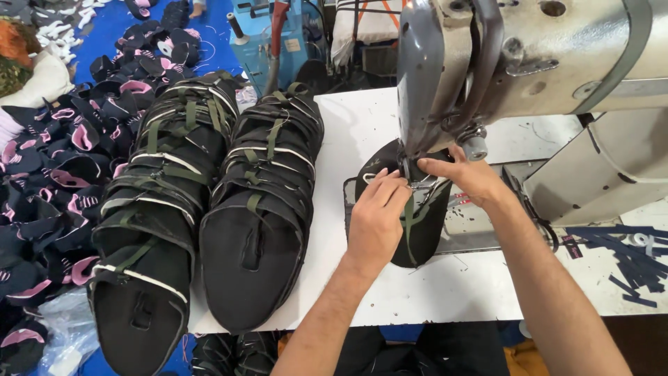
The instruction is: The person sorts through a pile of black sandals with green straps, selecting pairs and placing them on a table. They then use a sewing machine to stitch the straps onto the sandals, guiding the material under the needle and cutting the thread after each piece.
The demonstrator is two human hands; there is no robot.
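Two hands: ours, both bare, both on one black fabric piece [417, 237] lying on the white table [445, 292] under the sewing machine head.
Left hand [376, 219]: we lay it palm down on the piece, fingers pressed together and curled, tips holding the fabric flat just beside the needle area.
Right hand [467, 177]: we reach in from the right, fingers close together, tips pinching the edge of the piece at the presser foot [409, 174]; it almost meets the left hand.
Black fabric piece: one, rounded like a shoe upper, with one olive green strap [410, 219] running down its middle; it sits partly on the metal plate [466, 230] of the machine.
Sewing machine [529, 56]: one, grey metal, worn, filling the upper right.
Stacks [209, 209]: two, side by side on the table's left part, touching each other; each holds many black pieces with green straps and white edging, too many for us to count.
Scraps [633, 257]: a scatter of dark blue strips on the table at right, number unclear.
Floor heap [62, 174]: many black and pink pieces piled left of the table on blue ground.
Far back: one blue machine [268, 42] beyond the stacks.
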